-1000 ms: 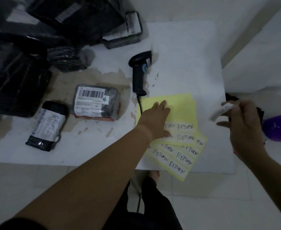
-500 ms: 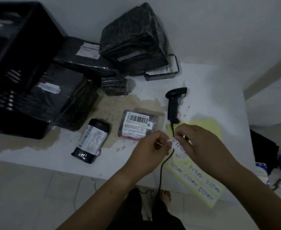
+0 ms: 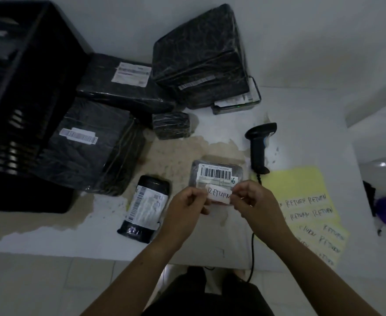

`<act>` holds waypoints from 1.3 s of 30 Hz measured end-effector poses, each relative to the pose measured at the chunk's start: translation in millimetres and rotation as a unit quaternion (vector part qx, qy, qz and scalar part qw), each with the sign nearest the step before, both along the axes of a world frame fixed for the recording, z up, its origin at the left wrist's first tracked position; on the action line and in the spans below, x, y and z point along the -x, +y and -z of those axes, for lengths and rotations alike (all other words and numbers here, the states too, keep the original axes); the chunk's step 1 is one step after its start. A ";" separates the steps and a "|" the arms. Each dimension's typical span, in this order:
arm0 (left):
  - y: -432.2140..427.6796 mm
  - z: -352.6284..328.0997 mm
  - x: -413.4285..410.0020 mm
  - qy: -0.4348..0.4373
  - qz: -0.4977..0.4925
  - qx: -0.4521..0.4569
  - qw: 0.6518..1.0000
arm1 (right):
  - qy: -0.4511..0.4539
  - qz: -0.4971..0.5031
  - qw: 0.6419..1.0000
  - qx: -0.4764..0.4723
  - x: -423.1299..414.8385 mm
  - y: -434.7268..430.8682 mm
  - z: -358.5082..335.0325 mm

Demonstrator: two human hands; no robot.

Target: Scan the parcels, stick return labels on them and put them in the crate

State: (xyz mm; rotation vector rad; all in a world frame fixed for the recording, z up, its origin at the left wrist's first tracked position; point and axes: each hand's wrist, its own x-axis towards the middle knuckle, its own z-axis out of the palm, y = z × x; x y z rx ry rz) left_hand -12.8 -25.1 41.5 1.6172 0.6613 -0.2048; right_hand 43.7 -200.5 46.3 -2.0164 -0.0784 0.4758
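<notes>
The scanner (image 3: pixel 259 147) is black. Just left of it, a grey parcel (image 3: pixel 238 174) carries a white label (image 3: pixel 215 174) with black barcode stripes. Nearer than the scanner, the sticker (image 3: pixel 218 194) is white with black RETURN lettering. Right of the scanner the sheets (image 3: pixel 301 181) are yellow; far left the crate (image 3: pixel 28 87) is black.

Crate (image 3: pixel 34 71) runs off the left edge — flat parcel (image 3: pixel 110 92) label print is unreadable.

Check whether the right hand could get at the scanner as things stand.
Likely yes, once freed: the scanner lies just beyond the right hand with nothing between, but that hand and the left hand pinch a RETURN label.
</notes>
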 end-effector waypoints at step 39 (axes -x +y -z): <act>16.9 59.3 -21.5 0.046 0.150 -0.163 0.974 | -0.109 0.193 0.975 0.022 16.0 44.7 66.7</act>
